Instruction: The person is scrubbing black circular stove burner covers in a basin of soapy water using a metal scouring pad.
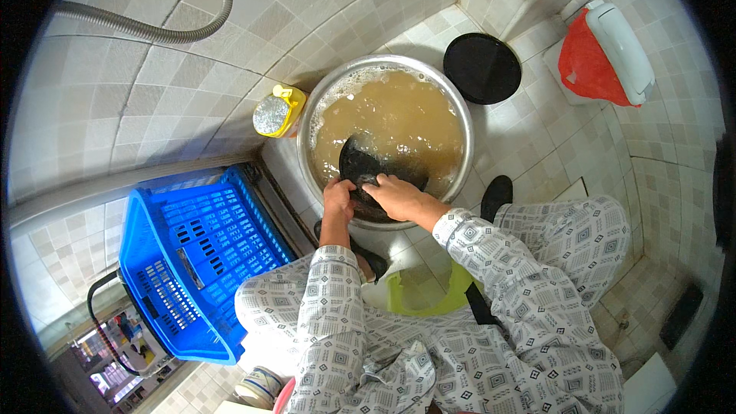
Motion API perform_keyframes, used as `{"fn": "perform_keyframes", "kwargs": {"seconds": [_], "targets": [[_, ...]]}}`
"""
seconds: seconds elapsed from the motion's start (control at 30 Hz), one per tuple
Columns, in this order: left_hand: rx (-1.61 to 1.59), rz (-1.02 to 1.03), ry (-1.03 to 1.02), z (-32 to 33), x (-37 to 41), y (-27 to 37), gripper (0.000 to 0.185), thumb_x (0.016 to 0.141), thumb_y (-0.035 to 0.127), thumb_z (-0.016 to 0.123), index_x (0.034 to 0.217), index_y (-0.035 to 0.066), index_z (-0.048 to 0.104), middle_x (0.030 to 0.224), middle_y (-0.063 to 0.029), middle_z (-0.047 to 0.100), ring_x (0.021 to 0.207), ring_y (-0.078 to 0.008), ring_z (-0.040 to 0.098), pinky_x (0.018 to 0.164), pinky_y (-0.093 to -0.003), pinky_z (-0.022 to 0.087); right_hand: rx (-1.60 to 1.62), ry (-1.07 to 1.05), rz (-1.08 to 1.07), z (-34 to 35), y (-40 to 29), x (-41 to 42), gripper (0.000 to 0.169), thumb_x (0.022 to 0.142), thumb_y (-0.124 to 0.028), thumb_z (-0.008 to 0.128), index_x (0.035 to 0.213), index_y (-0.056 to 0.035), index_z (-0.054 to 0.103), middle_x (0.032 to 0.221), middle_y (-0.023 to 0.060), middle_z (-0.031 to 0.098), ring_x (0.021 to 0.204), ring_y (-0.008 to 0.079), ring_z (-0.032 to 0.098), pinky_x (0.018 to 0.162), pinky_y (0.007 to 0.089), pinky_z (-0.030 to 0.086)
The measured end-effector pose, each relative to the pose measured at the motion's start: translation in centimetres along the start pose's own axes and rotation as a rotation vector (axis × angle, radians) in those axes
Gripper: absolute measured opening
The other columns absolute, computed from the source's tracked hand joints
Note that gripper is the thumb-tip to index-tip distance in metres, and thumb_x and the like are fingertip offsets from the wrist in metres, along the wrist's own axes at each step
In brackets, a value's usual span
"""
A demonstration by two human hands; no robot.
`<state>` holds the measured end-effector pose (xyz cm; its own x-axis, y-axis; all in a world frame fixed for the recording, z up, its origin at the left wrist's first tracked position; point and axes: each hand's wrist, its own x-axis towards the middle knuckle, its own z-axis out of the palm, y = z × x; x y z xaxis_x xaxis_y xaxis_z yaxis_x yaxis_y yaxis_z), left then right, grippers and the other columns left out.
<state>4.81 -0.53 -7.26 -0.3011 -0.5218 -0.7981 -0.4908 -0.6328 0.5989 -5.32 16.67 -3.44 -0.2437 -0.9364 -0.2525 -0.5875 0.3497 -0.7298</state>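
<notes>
A wide metal basin (467,132) full of murky brown, sudsy water (397,103) stands on the tiled floor before me. At its near side a dark, round-edged black piece (359,161) lies partly under the water; its full shape is hidden. My left hand (339,198) grips the near edge of this piece by the basin's rim, thumb on top. My right hand (399,198) rests with bent fingers on its upper side, and I cannot tell whether it holds a small cloth or scrubber. A flat black disc (482,69) lies on the floor right of the basin.
Left of the basin are a yellow container (294,112) with a silvery round top and a blue plastic basket (224,230). A metal shower hose (172,34) hangs on the wall. At right stands a bin with a red bag (589,63). A green stool (425,307) is under me.
</notes>
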Motion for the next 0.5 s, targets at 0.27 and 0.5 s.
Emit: {"fn": "perform_keyframes", "kwargs": {"seconds": [0.27, 0.5], "targets": [[0.002, -0.044, -0.239, -0.7, -0.3, 0.3, 0.056, 0.071, -0.006, 0.056, 0.126, 0.004, 0.057, 0.104, -0.0109, 0.064, 0.089, -0.0308, 0.065, 0.070, -0.0436, 0.056, -0.117, 0.144, -0.189, -0.1, 0.0, 1.9, 0.018, 0.093, -0.013, 0.055, 0.102, -0.0008, 0.065, 0.103, 0.0195, 0.063, 0.098, 0.0376, 0.067, 0.082, 0.0470, 0.057], [0.097, -0.080, -0.256, 1.2, -3.5, 2.1, 0.071, 0.070, 0.000, 0.057, 0.139, 0.012, 0.050, 0.115, -0.0083, 0.062, 0.101, -0.0300, 0.060, 0.083, -0.0514, 0.051, -0.061, 0.327, -0.125, 0.8, 3.0, 6.9, 0.019, 0.094, -0.015, 0.054, 0.098, 0.0003, 0.065, 0.105, 0.0193, 0.061, 0.099, 0.0375, 0.064, 0.083, 0.0476, 0.055]]}}
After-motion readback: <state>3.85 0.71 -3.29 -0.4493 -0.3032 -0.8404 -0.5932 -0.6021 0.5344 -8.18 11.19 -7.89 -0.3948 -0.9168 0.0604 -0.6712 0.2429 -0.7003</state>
